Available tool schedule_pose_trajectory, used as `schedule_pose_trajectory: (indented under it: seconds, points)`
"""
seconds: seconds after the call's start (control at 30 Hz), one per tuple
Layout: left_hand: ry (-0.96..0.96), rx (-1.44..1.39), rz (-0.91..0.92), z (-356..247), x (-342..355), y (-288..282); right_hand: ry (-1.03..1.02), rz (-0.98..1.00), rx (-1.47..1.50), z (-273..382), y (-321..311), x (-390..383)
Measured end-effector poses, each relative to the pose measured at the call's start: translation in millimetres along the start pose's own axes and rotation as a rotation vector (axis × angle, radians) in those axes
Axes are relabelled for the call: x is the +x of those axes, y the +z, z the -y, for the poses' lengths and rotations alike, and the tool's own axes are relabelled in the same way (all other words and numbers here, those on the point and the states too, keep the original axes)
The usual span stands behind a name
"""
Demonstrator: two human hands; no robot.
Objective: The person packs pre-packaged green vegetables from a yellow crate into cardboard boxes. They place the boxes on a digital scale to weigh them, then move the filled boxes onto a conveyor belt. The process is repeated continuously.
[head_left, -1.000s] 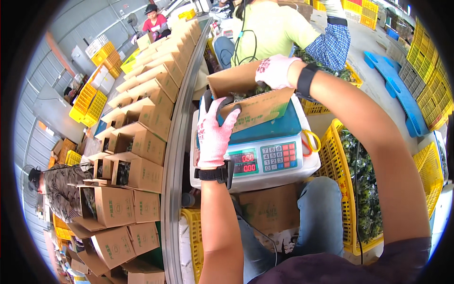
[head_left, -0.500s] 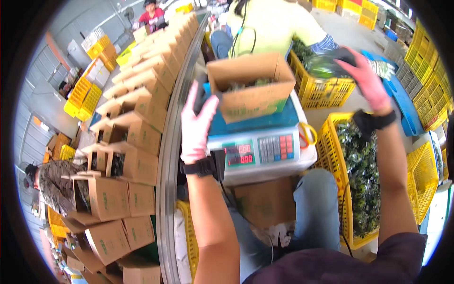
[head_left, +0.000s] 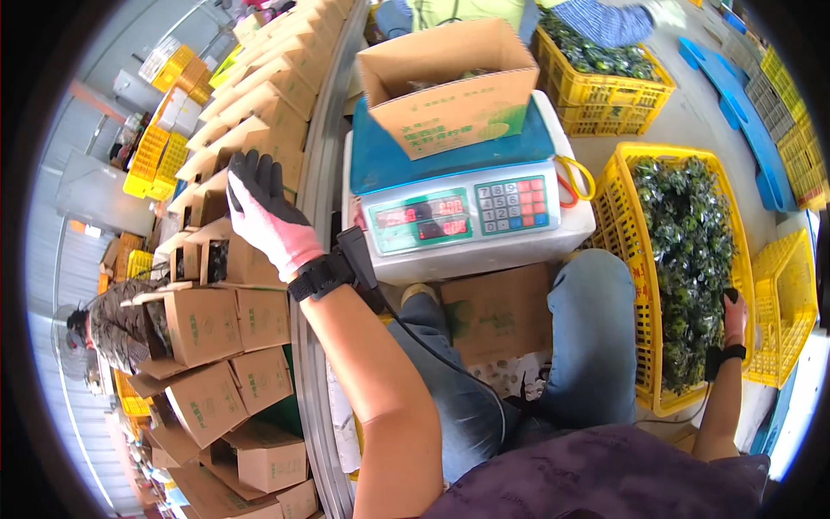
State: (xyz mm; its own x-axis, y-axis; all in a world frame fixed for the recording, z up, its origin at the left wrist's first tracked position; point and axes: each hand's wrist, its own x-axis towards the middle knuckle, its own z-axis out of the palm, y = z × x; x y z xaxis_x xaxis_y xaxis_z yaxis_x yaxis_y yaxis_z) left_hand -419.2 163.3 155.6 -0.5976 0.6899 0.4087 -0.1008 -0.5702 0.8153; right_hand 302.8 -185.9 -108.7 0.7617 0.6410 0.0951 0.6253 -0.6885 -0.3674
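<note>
An open cardboard box (head_left: 462, 112) stands on the blue pan (head_left: 372, 164) of a digital scale (head_left: 458, 212); some dark contents show inside it. My left hand (head_left: 264, 203), in a pink glove with a dark grey palm, is held out flat and open at the conveyor's edge, in front of the boxes on the left. It holds nothing. Down at the right, my gloved right hand (head_left: 736, 318) is at the right side of a yellow crate (head_left: 653, 402) full of small dark green wrapped pieces (head_left: 683, 259). Its fingers are partly hidden, so their grip is unclear.
A metal conveyor rail (head_left: 311, 346) runs along my left, with several open cardboard boxes (head_left: 203, 329) beyond it. Another filled yellow crate (head_left: 605, 112) stands far right, near a co-worker's sleeve (head_left: 601, 22). Blue plastic pallets (head_left: 743, 121) lie on the floor; a yellow crate (head_left: 787, 303) sits at right.
My left hand has left the box's side and swung left to the conveyor edge. My right hand has come down from above the far crate to the near crate's right side. The view has shifted.
</note>
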Motion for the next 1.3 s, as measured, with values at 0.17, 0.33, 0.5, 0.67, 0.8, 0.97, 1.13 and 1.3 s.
schedule_pose_trajectory:
  seconds: [0.17, 0.33, 0.5, 0.67, 0.8, 0.97, 1.13, 1.3]
  points:
    - [0.211, 0.400, 0.193, 10, -13, -2, 0.013, 0.166, 0.074, 136, -44, -22]
    - [0.004, 0.110, 0.212, -1, -4, -5, -0.204, 0.129, 0.098, 167, -20, 11]
    - [0.046, 0.301, 0.245, 0, -25, 20, -0.294, 0.207, -0.041, 188, 22, 37]
    - [0.034, 0.277, 0.236, 13, -17, 20, -0.354, 0.351, -0.141, 234, 68, 64]
    - [0.015, 0.306, 0.267, 24, -12, 13, -0.345, 0.494, -0.384, 250, 89, 57]
    - [0.040, 0.374, 0.271, 33, -9, 1, -0.638, 0.524, -0.706, 208, 64, 12]
    - [-0.002, 0.405, 0.274, 34, -9, -5, -0.426, 0.643, -0.529, 176, 21, -32]
    - [-0.023, 0.418, 0.266, 30, -15, 3, -0.311, 0.536, -0.271, 196, -12, -3]
